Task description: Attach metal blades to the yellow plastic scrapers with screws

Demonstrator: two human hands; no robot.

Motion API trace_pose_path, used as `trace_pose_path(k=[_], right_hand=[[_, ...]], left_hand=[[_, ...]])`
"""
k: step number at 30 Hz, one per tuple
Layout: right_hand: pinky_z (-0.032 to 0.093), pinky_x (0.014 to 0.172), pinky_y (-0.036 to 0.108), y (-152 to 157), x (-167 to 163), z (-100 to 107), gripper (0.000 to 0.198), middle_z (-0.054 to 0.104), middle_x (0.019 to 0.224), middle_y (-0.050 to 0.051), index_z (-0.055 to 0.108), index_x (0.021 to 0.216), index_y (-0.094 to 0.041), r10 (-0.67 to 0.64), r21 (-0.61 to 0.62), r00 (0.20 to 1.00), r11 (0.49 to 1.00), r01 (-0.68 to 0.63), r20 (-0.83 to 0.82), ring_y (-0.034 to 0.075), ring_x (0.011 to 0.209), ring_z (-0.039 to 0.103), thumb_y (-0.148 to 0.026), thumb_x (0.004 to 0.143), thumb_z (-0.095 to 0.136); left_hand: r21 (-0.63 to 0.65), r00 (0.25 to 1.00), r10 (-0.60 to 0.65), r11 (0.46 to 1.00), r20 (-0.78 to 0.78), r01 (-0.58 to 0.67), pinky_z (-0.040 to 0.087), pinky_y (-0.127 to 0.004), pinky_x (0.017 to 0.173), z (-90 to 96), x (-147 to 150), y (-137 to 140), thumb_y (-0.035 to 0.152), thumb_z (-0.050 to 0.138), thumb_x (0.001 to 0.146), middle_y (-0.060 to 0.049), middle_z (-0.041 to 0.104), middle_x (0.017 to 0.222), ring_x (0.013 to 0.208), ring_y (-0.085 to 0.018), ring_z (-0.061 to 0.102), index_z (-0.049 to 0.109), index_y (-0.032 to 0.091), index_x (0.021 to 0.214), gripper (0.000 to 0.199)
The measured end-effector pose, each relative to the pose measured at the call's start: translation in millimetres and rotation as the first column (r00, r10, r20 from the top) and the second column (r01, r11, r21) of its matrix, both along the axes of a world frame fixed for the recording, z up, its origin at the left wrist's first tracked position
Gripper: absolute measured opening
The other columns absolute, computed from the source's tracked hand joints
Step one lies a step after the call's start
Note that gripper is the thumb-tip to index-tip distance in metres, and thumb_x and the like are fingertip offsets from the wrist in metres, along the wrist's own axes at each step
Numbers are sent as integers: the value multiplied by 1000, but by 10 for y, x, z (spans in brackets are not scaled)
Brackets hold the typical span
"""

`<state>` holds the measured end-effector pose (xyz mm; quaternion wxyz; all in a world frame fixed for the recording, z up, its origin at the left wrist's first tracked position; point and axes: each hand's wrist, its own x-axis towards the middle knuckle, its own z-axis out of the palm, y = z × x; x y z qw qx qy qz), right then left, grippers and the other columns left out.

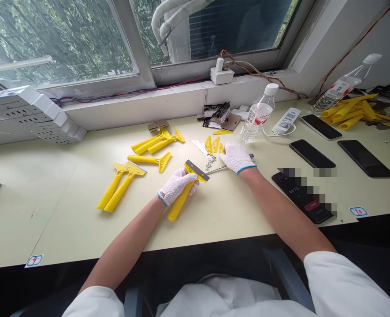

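My left hand point(176, 187), in a white knit glove with a blue cuff, is wrapped round a yellow scraper point(182, 200). A dark blade point(196, 170) lies across the scraper's head, which points away from me. My right hand point(237, 157), gloved the same way, is at the small yellow plastic plates point(215, 144), its fingertips closed on the rightmost one. Just below lie a heap of small screws point(210, 163) and a screwdriver point(217, 169), partly hidden by my right hand. White strips that look like blades point(200, 147) lie left of the plates.
Left of my hands lie several yellow scrapers point(124, 187) and yellow handles point(155, 141). A water bottle point(257, 115), opened black packaging point(219, 115), a power strip point(286, 120) and several phones point(312, 153) are behind and right. White boxes point(32, 114) stand at the back left.
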<state>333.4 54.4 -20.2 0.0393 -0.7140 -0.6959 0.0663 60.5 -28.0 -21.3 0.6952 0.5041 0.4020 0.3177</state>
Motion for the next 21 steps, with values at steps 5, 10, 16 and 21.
trace_pose_path(k=[5,10,16,21], right_hand=[[56,90,41,-51,-96,34,30,78,117,26,76,124,-8,-69,-13,996,997,70,59,38,111,78,-14,100,59],[56,96,43,-72,66,20,36,74,129,26,74,130,-9,-79,168,994,981,92,-81,37,117,74,-11,102,51],[55,76,37,-299,171,254,23,74,94,10,81,110,-16,116,195,591,978,71,-798,22,81,64,-30,92,78],[40,58,26,-424,-15,293,35,69,86,3,81,95,-19,-17,-10,-62,994,-106,-998,11,68,52,-38,73,100]], left_hand=[[1,1000,27,1000,-13,-27,54,-31,60,11,5,-11,42,81,90,-4,72,97,60,-13,65,66,18,110,35],[23,1000,-26,999,8,26,54,-31,61,-16,-26,-4,35,79,87,-6,72,105,62,-12,65,69,17,114,34],[37,999,-43,998,21,42,54,-31,62,-29,-29,3,33,78,87,-5,71,104,62,-12,64,69,17,117,34],[31,999,-47,998,0,47,53,-30,62,-6,-29,-8,30,77,87,-6,72,108,63,-12,66,69,18,116,32]])
